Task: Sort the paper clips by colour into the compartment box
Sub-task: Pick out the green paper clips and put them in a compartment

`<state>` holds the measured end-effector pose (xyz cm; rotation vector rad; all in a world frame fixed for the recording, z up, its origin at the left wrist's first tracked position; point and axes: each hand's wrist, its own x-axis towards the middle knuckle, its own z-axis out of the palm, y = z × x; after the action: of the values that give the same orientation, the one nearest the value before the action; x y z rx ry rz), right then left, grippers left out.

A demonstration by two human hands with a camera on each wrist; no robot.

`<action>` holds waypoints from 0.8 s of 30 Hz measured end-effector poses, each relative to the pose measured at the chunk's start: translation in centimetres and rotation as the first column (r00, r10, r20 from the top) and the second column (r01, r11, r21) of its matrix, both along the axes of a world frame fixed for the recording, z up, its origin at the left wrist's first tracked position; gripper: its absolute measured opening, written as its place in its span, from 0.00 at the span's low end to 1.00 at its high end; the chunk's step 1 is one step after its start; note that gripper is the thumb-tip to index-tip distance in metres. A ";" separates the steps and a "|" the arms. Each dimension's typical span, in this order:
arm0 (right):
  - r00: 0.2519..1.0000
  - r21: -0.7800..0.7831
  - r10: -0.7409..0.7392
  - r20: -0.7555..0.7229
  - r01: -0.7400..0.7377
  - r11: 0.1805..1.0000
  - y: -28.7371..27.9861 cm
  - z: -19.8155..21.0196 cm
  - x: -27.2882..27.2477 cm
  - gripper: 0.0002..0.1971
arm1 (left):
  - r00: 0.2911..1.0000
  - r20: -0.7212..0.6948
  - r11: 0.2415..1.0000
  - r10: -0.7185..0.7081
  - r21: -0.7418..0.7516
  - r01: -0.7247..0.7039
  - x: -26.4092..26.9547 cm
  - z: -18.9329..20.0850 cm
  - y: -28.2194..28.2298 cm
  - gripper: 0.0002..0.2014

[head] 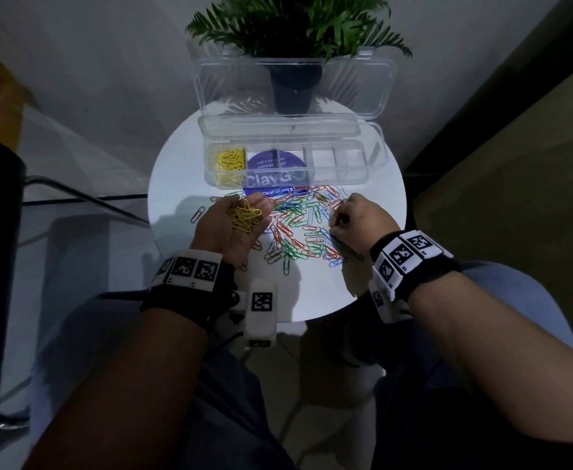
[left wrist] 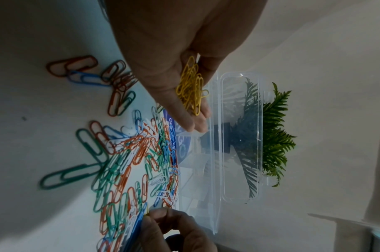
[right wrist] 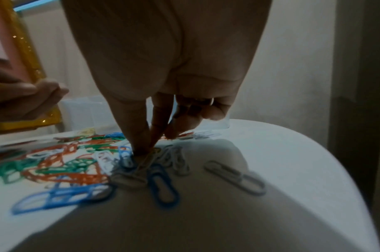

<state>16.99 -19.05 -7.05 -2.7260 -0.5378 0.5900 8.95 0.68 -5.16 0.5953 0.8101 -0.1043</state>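
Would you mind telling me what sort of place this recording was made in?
Probably an office or home corner, not a workshop: a small round white table, a potted fern behind the clear compartment box, and a "Clean as you go" sticker under it.

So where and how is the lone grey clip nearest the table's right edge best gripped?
The grey clip lies flat on the table, apart from the pile. Probably come from above with the right hand and pinch across its long sides, or lift a rounded end.
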 end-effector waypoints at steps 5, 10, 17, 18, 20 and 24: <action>0.989 -0.064 0.129 0.069 -0.124 0.990 0.0 -0.1 0.0 0.10 | 1.000 -0.014 1.000 -0.024 -0.021 0.023 -0.4 -0.5 0.2 0.17; 0.989 -0.014 0.098 0.110 -0.097 0.995 0.2 -0.1 0.1 0.10 | 1.000 0.004 1.000 0.029 0.010 -0.029 -1.1 -0.7 1.7 0.27; 0.997 -0.067 0.073 -0.021 -0.074 0.995 0.3 0.2 0.9 0.10 | 0.999 -0.031 0.999 0.032 0.018 -0.032 -2.0 -0.9 2.3 0.33; 0.994 -0.090 0.104 -0.035 -0.107 0.990 0.6 0.4 1.0 0.10 | 0.999 -0.030 1.000 0.025 0.018 -0.024 -2.0 -0.8 2.3 0.33; 0.986 -0.114 0.161 -0.041 -0.165 0.980 0.9 0.7 1.0 0.10 | 0.999 -0.030 1.000 0.014 0.021 -0.013 -2.0 -0.8 2.3 0.33; 0.962 -0.162 0.271 0.027 -0.264 0.951 1.3 0.4 0.5 0.12 | 1.000 -0.027 1.000 0.011 0.025 -0.011 -1.9 -1.0 2.4 0.34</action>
<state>17.45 -17.73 -6.61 -2.8419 -0.9214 0.6575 7.02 3.08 -6.11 0.6135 0.8422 -0.0927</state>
